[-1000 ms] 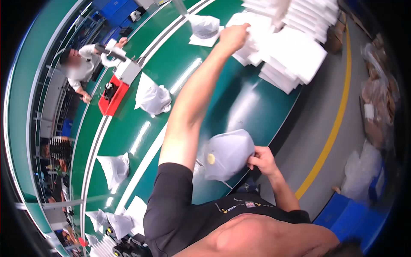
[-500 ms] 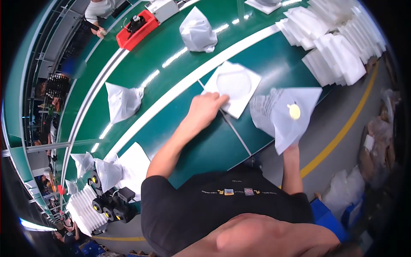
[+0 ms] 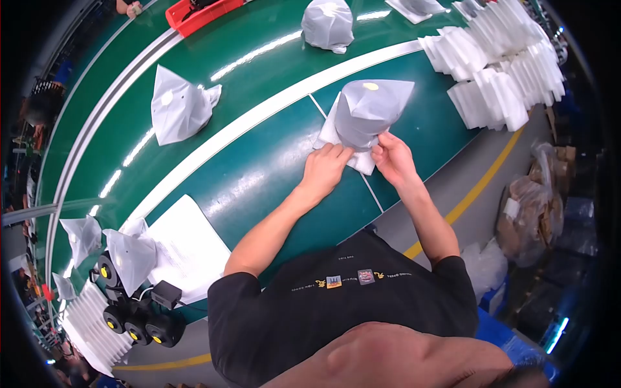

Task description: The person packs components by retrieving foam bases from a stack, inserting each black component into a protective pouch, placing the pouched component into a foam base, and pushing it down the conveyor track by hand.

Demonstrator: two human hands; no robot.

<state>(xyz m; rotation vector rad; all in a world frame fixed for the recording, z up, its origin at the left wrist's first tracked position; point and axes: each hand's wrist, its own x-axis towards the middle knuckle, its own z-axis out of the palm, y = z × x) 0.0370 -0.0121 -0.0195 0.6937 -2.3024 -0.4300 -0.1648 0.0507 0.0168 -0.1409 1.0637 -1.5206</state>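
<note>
A grey-white plastic bag [image 3: 370,113] with a rounded bulk inside and a yellow spot near its top sits over a square white foam tray [image 3: 328,131] on the bench. What the bag contains is hidden. My right hand [image 3: 394,159] pinches the bag's lower right edge between thumb and fingers. At the near left side, my left hand [image 3: 325,169] is closed at the tray's edge, its fingertips close to the bag's bottom and partly hidden.
Several stacked white foam trays [image 3: 495,97] lie at the right end. Other bagged items, including one bag [image 3: 181,107], rest on the green conveyor. Beyond them is a red bin [image 3: 204,16]. To my left are a white sheet [image 3: 184,249] and black round parts [image 3: 136,323] with yellow centres.
My right hand has brought the bagged item left from beyond the bench edge onto the foam tray. My left hand remains at the tray. The head view has shifted.
</note>
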